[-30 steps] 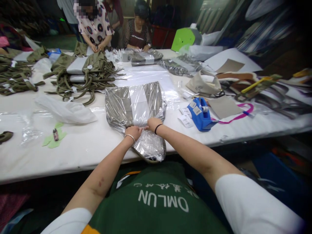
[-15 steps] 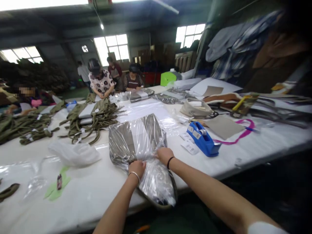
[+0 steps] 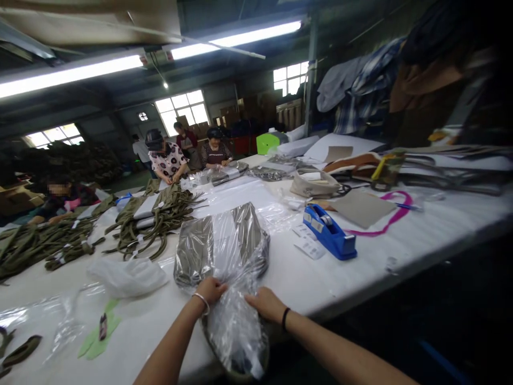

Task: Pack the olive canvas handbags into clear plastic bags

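In front of me on the white table lies an olive folded fabric item (image 3: 195,248) with a pale band round its middle, inside a clear plastic bag (image 3: 236,315). The bag's gathered mouth end hangs toward me over the table's front edge, with an olive strap curving beneath it. My left hand (image 3: 212,290) is closed on the left side of the gathered plastic. On the right side, my right hand (image 3: 267,303) pinches the plastic between thumb and fingers. A blue tape dispenser (image 3: 331,232) stands to the right of the bag, beside some white label sheets (image 3: 309,245).
Olive strapped goods (image 3: 154,214) are heaped at the left. A crumpled white plastic bag (image 3: 126,277) and a small snipper (image 3: 103,326) on green paper lie nearer. Several co-workers, one in a patterned shirt (image 3: 166,160), are around the far side. A pink strap (image 3: 385,227) lies right.
Both hands have moved down toward me along the gathered plastic, the right hand also slightly left. The view has tilted up, showing more of the ceiling lights.
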`<state>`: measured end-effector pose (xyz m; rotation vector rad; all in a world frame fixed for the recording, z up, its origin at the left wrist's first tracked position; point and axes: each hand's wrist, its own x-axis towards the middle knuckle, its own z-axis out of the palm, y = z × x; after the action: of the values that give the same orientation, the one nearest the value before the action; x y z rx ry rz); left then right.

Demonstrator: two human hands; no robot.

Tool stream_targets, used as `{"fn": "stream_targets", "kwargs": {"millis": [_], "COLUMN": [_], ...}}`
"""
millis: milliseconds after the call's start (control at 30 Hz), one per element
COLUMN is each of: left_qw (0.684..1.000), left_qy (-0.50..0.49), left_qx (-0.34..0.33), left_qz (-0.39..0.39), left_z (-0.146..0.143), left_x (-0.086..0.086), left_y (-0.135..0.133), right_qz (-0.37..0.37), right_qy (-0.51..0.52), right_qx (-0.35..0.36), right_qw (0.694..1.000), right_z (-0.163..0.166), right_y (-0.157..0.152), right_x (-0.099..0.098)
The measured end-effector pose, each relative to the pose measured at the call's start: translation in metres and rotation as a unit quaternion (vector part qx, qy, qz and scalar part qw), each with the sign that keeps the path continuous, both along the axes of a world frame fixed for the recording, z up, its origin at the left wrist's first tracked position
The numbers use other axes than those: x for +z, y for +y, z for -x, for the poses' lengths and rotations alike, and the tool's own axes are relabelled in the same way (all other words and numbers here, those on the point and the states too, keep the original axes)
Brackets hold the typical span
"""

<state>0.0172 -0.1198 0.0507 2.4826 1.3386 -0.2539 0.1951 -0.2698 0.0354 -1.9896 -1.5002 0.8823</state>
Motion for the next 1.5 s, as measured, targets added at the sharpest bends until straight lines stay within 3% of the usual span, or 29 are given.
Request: {"fn": "stream_targets", "kwargs": {"millis": [67, 133, 200, 267, 367, 433, 500, 567, 600, 667, 767, 867, 933, 1000, 1100, 1200, 1267, 1367, 1500], "left_qw": [1.0, 0.995, 0.979, 0.963, 0.951, 0.922, 0.856, 0.801, 0.802, 0.854, 0.924, 0.958, 0.97, 0.973, 0.962, 0.947, 0.944, 0.947, 0.951], "left_qy": [-0.005, -0.062, -0.15, -0.218, -0.292, -0.382, -0.498, -0.558, -0.555, -0.49, -0.346, -0.22, -0.178, -0.181, -0.243, -0.292, -0.295, -0.241, -0.128], "left_qx": [-0.013, -0.028, -0.039, -0.036, -0.009, 0.045, 0.14, 0.209, 0.209, 0.136, 0.007, -0.009, 0.002, 0.001, -0.025, -0.06, -0.083, -0.123, -0.163], "left_qz": [-0.014, -0.071, -0.133, -0.155, -0.104, -0.042, -0.019, -0.053, -0.076, -0.108, -0.163, -0.182, -0.165, -0.144, -0.123, -0.116, -0.125, -0.17, -0.231], "left_z": [0.034, 0.063, 0.081, 0.088, 0.089, 0.089, 0.083, 0.059, 0.039, -0.017, -0.113, -0.182, -0.2, -0.197, -0.169, -0.135, -0.119, -0.11, -0.116], "left_x": [0.007, 0.001, -0.017, -0.039, -0.059, -0.055, -0.039, -0.017, -0.006, 0.012, 0.02, 0.012, 0.006, 0.007, 0.024, 0.044, 0.049, 0.041, 0.016], "left_y": [0.004, -0.003, -0.019, -0.04, -0.06, -0.06, -0.052, -0.04, -0.034, -0.026, -0.021, -0.012, -0.004, 0.002, 0.0, -0.02, -0.041, -0.071, -0.087], "right_qz": [0.0, 0.082, 0.177, 0.223, 0.204, 0.115, -0.018, -0.144, -0.192, -0.253, -0.286, -0.308, -0.316, -0.309, -0.279, -0.223, -0.197, -0.194, -0.156], "right_qy": [0.087, 0.199, 0.284, 0.34, 0.446, 0.513, 0.532, 0.495, 0.465, 0.403, 0.332, 0.317, 0.326, 0.343, 0.4, 0.491, 0.514, 0.457, 0.415], "right_qx": [0.01, 0.076, 0.151, 0.185, 0.172, 0.105, -0.032, -0.194, -0.263, -0.341, -0.31, -0.287, -0.299, -0.306, -0.308, -0.286, -0.267, -0.296, -0.354], "right_qw": [0.996, 0.973, 0.93, 0.895, 0.854, 0.844, 0.846, 0.835, 0.823, 0.811, 0.843, 0.85, 0.84, 0.833, 0.817, 0.792, 0.791, 0.816, 0.823], "right_z": [0.045, 0.085, 0.11, 0.112, 0.076, 0.032, -0.018, -0.063, -0.081, -0.104, -0.11, -0.108, -0.111, -0.116, -0.12, -0.111, -0.098, -0.082, -0.077], "right_y": [-0.009, -0.018, -0.028, -0.035, -0.038, -0.032, -0.019, -0.002, 0.007, 0.021, 0.031, 0.035, 0.036, 0.036, 0.038, 0.042, 0.043, 0.044, 0.047], "right_x": [-0.007, -0.015, -0.017, -0.013, -0.003, 0.002, 0.003, -0.002, -0.007, -0.018, -0.033, -0.048, -0.055, -0.06, -0.063, -0.058, -0.049, -0.038, -0.045]}}
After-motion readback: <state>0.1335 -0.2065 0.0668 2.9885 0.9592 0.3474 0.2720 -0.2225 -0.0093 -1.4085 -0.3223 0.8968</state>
